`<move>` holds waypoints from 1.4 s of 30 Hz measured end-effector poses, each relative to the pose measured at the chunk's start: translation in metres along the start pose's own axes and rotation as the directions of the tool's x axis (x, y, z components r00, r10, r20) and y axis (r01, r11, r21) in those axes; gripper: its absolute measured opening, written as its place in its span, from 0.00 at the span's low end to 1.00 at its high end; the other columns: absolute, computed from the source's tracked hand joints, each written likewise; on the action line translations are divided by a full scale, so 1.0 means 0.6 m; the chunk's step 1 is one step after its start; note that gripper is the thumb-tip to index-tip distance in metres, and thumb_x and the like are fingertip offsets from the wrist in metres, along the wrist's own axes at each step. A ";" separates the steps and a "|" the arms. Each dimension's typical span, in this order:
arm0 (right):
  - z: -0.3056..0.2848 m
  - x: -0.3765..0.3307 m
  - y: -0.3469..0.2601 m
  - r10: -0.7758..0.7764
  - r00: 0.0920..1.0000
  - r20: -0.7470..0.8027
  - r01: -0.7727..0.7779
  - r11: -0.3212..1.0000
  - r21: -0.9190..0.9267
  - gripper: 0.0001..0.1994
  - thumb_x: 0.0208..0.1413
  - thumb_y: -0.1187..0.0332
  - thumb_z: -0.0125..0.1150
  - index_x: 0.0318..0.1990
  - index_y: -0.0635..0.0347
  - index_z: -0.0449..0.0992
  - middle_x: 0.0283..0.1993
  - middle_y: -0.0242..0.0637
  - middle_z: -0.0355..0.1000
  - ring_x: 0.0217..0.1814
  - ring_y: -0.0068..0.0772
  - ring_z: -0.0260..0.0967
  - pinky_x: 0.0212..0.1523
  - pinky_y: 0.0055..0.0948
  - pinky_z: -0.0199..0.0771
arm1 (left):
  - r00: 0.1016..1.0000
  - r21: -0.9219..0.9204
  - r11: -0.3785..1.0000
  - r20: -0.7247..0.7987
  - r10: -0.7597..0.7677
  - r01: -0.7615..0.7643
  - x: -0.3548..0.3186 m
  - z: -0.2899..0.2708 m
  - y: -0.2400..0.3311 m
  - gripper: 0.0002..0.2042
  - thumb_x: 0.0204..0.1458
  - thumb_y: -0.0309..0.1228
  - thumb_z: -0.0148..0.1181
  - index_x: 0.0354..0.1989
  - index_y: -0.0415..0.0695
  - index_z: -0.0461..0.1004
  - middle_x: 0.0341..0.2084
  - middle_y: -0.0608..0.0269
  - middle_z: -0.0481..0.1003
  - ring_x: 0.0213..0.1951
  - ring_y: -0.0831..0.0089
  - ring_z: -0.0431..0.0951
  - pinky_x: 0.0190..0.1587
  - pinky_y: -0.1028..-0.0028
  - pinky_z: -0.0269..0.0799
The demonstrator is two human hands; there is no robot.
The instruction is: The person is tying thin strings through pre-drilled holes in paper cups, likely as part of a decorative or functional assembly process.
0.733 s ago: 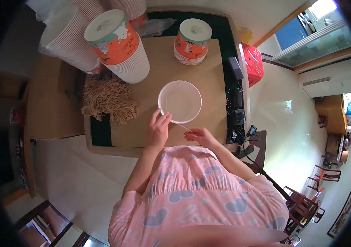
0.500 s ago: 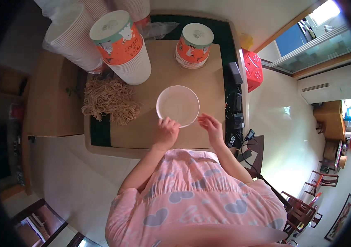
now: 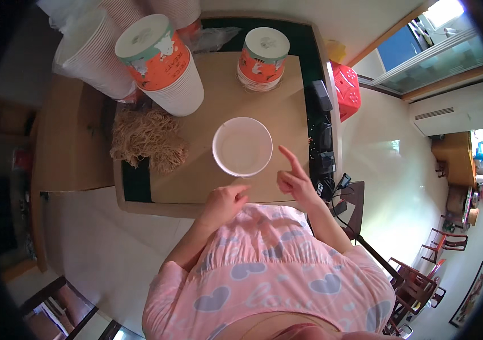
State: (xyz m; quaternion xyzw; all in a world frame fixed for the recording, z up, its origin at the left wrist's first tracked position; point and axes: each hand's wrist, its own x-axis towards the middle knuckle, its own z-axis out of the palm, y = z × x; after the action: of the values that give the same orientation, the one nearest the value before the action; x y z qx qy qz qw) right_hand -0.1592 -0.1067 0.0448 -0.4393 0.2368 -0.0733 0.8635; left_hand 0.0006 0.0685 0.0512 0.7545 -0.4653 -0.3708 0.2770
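A round white paper tub point(image 3: 242, 146) stands mouth-up on the cardboard sheet. Its inside looks bare. My left hand point(image 3: 224, 205) is just below its near rim, not touching it, with the fingers partly bent and nothing visible in them. To the tub's right, my right hand point(image 3: 298, 180) is raised apart from it. Its index finger points out while the others curl, and I see nothing held. Behind the tub is a short upside-down stack of orange paper tubs point(image 3: 262, 59) with a pale cord around its lower rim.
A tall tilted stack of printed paper tubs point(image 3: 165, 68) is at the back left, beside bagged white tubs point(image 3: 91, 59). A heap of tan twine point(image 3: 149, 139) lies left on the cardboard point(image 3: 196, 190). Black adapters and cables point(image 3: 325, 136) line the right edge, near a red plastic stool point(image 3: 344, 90).
My left hand has let go of the tub's rim and drawn back toward me. The right hand has moved slightly away, its index finger now extended. The view has shifted slightly.
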 end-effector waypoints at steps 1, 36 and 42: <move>0.014 -0.003 0.000 0.014 0.999 0.034 -0.013 1.000 -0.016 0.33 0.60 0.76 0.42 0.70 0.42 0.38 0.22 0.26 0.50 0.20 0.17 0.44 0.21 0.18 0.45 | 0.996 -0.076 0.997 -0.085 0.006 -0.012 0.009 0.004 0.002 0.11 0.48 0.28 0.61 0.40 0.41 0.77 0.26 0.58 0.77 0.29 0.72 0.77 0.33 0.72 0.72; 0.024 0.011 0.079 -0.313 0.923 -0.222 0.103 0.759 -0.643 0.03 0.54 0.75 0.60 0.34 0.64 0.72 0.24 0.25 0.68 0.26 0.11 0.60 0.25 0.14 0.61 | 0.947 -0.245 0.947 -0.294 0.130 -0.206 0.070 0.072 -0.003 0.06 0.56 0.28 0.50 0.32 0.37 0.67 0.28 0.49 0.72 0.33 0.50 0.73 0.34 0.60 0.68; -0.005 0.019 0.103 -0.314 0.901 -0.299 0.105 0.827 -0.552 0.04 0.54 0.74 0.60 0.33 0.64 0.73 0.24 0.26 0.68 0.26 0.11 0.61 0.26 0.14 0.62 | 0.941 -0.289 0.924 -0.298 0.164 -0.252 0.099 0.071 -0.002 0.06 0.51 0.26 0.54 0.35 0.38 0.69 0.28 0.51 0.73 0.35 0.52 0.74 0.37 0.63 0.69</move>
State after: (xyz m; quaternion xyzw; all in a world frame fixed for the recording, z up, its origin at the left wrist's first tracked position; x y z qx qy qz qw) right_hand -0.1554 -0.0752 -0.0099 -0.6584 0.3585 -0.1854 0.6353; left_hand -0.0162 0.0117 0.0081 0.6878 -0.4347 -0.3047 0.4950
